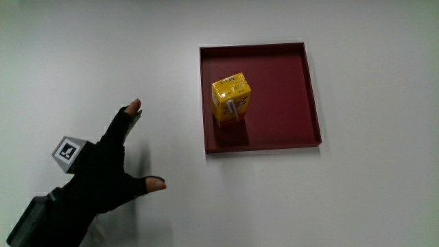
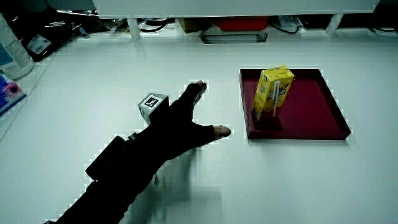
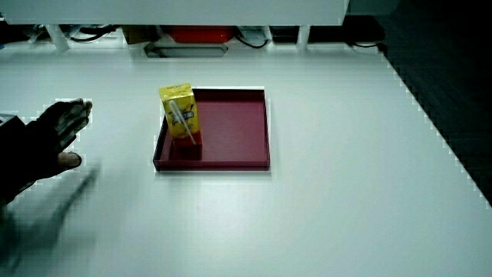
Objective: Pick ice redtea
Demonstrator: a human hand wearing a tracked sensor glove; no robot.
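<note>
Reaching is what's going on here, I'd say: the hand (image 1: 103,171) hovers over bare surface (image 1: 384,206) beside the tray (image 1: 312,89), fingers (image 1: 130,110) spread wide and holding nothing. Thumb and forefinger make a big open V aimed toward the tray.

The carton (image 1: 231,99) (yellow box, has to be the ice redtea) stands upright in the dark red tray, in the part of it nearest the hand's side, close to that rim. A straw (image 1: 235,110) is stuck down the face turned toward the person. It's the only thing in the tray.

The relation that matters: the carton sits sideways from the fingers and a bit farther from the person than they are, with a strip of bare surface plus the tray's low rim between them. So hand and carton are well apart, nothing touching yet. The carton's long axis is vertical, which you can see clearly in both side views (image 2: 273,90) (image 3: 181,115), so my guess is a grab around the body from the side would work best, coming in over the rim.

What could go wrong? Probably clipping the rim on the way in, or knocking the box over, since it's tall and narrow. Squeezing across the straw face might also be awkward, though that's just my read.

Task-wise it's early: the carton isn't picked yet.
</note>
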